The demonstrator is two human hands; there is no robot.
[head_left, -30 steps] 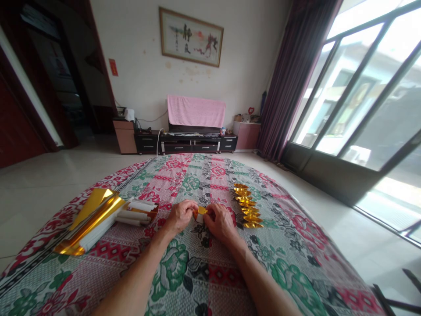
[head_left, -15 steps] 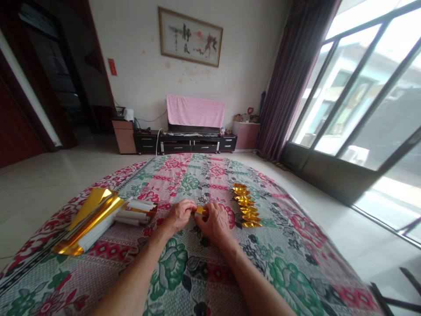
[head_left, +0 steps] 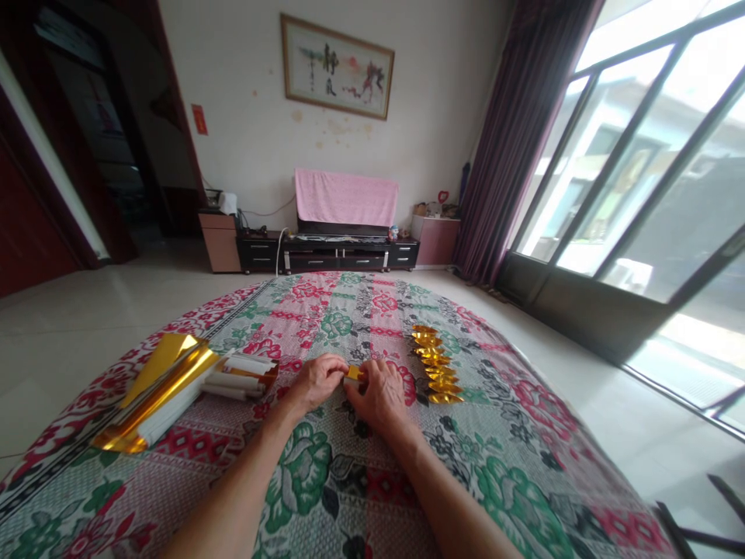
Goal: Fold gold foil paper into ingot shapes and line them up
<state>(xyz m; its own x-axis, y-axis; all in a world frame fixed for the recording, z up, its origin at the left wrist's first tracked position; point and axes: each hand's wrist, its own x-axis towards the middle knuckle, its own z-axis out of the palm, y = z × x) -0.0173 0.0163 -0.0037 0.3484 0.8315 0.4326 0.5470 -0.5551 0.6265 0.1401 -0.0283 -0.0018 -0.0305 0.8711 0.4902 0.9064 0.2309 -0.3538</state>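
Note:
Between my two hands, low over the tablecloth, is a small piece of gold foil paper (head_left: 354, 373), partly covered by my fingers. My left hand (head_left: 320, 380) pinches its left end with thumb and fingertips. At the other end my right hand (head_left: 381, 390) has its fingers closed over the paper, the thumb along the near side. To the right of my right hand lies a row of several folded gold paper ingots (head_left: 436, 361). Left of my left hand are several rolled white papers (head_left: 236, 382), beside a stack of gold foil sheets (head_left: 168, 388) with curled edges.
A patterned tablecloth (head_left: 314, 473) covers the round table. Beyond it stand a low black TV cabinet (head_left: 337, 256) and a screen under a pink cloth (head_left: 348, 196). A purple curtain (head_left: 500, 132) and large window are at right. Dark legs of furniture (head_left: 698, 534) show at lower right.
Almost nothing differs. My fingers have shifted very slightly on the gold foil paper; both hands stay in the same place.

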